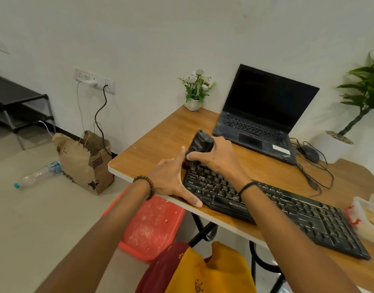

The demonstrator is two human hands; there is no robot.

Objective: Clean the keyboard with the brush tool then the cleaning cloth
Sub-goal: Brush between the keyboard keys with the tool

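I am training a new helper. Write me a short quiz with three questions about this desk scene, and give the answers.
1. True or false: the right hand grips the brush tool.
2. Where on the keyboard is the brush tool working? A) its left end B) its middle C) its right end
3. Short answer: what does the left hand hold?
Key: 1 true; 2 A; 3 nothing, it lies spread open by the keyboard's left end.
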